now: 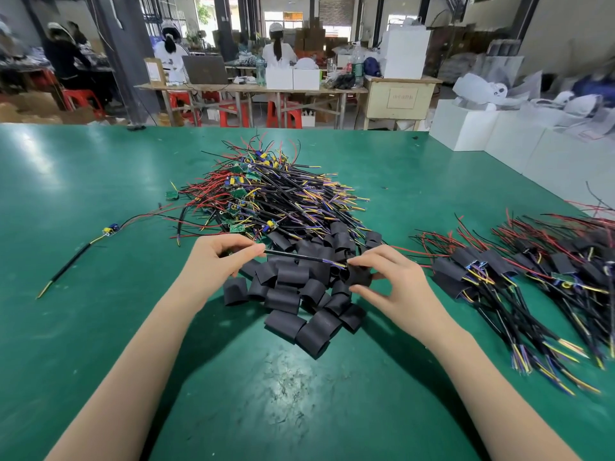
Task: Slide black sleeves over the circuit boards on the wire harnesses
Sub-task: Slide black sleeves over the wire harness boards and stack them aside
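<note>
left hand (213,257): bare, no glove or ring
right hand (396,287): bare, no glove
forearms: bare, no sleeves in view
nails: apparently short; blurred

Black-jacketed harness cable (299,256), level, its colored wire tips at black sleeve (357,276).

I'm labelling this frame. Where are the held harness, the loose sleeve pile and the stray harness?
held harness (304,257), head view, black cable between the hands
sleeve pile (293,296), head view, middle sleeve
stray harness (71,261), head view, black sheath
</note>
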